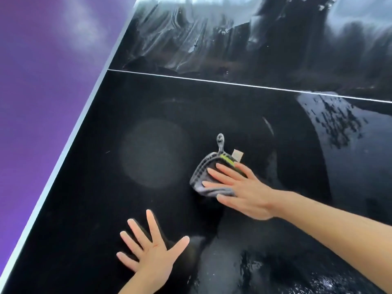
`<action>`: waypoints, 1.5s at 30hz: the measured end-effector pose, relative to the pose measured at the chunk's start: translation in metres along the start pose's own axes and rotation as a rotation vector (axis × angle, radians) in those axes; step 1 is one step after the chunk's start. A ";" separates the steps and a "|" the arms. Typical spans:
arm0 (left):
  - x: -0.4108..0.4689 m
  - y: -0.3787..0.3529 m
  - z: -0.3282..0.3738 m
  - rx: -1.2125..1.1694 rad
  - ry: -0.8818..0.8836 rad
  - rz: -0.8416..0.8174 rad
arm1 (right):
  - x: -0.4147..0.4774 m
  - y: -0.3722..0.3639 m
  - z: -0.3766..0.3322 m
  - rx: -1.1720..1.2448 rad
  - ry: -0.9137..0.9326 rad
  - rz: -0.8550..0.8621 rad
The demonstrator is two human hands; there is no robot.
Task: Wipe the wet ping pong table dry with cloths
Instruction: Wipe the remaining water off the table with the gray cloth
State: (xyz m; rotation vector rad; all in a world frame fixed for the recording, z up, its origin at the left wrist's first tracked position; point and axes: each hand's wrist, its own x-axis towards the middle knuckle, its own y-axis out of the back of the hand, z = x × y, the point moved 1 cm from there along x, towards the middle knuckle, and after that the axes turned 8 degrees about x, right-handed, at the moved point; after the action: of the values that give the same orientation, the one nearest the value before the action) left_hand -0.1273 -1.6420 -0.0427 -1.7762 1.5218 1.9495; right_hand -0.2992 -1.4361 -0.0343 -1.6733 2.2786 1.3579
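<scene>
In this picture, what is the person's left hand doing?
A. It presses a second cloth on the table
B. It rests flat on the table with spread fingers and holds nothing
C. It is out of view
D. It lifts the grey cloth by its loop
B: the left hand lies open with its fingers spread on the dark table, while only the right hand presses the grey cloth.

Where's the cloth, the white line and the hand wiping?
folded grey cloth (pixel 201 177), head view, ribbed left edge
thin white line (pixel 191 78), head view, mid-stretch
right hand (pixel 244 192), head view, its back
</scene>
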 end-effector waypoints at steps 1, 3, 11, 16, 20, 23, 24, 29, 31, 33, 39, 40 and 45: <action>-0.001 0.000 -0.001 -0.002 -0.010 -0.005 | -0.020 -0.012 -0.003 -0.014 0.025 -0.046; -0.003 0.001 -0.002 -0.013 -0.023 -0.007 | -0.046 -0.026 0.001 -0.130 0.061 -0.026; -0.001 -0.001 -0.004 -0.031 -0.032 0.007 | 0.031 0.109 0.098 -0.102 -0.509 0.418; 0.002 -0.002 -0.005 -0.049 -0.048 0.004 | 0.081 0.139 0.105 -0.042 -0.696 0.449; 0.003 0.000 -0.005 -0.025 -0.053 0.022 | 0.067 0.114 0.092 -0.097 -0.598 0.444; 0.001 0.000 -0.007 -0.028 -0.074 0.017 | 0.038 0.073 0.070 -0.129 -0.508 0.409; 0.000 0.000 -0.008 -0.034 -0.084 0.018 | 0.028 0.057 0.061 -0.134 -0.483 0.405; -0.002 0.000 -0.011 -0.035 -0.132 0.052 | -0.025 -0.051 -0.005 -0.184 -0.385 0.335; -0.003 0.000 -0.012 -0.040 -0.148 0.049 | -0.045 -0.105 -0.042 -0.211 -0.330 0.324; -0.005 0.001 -0.013 -0.042 -0.162 0.044 | -0.060 -0.156 -0.078 -0.204 -0.273 0.336; -0.002 0.000 -0.015 -0.064 -0.202 0.084 | -0.089 -0.271 -0.174 -0.196 -0.176 0.283; -0.001 -0.001 -0.016 -0.070 -0.207 0.101 | -0.094 -0.285 -0.190 -0.173 -0.183 0.255; 0.002 -0.006 -0.017 -0.085 -0.230 0.157 | -0.114 -0.353 -0.257 -0.022 -0.189 0.103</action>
State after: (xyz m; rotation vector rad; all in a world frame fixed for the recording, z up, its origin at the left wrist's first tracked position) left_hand -0.1124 -1.6515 -0.0446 -1.4362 1.5626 2.2327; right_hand 0.1418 -1.5297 -0.0414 -1.3832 2.2780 1.4947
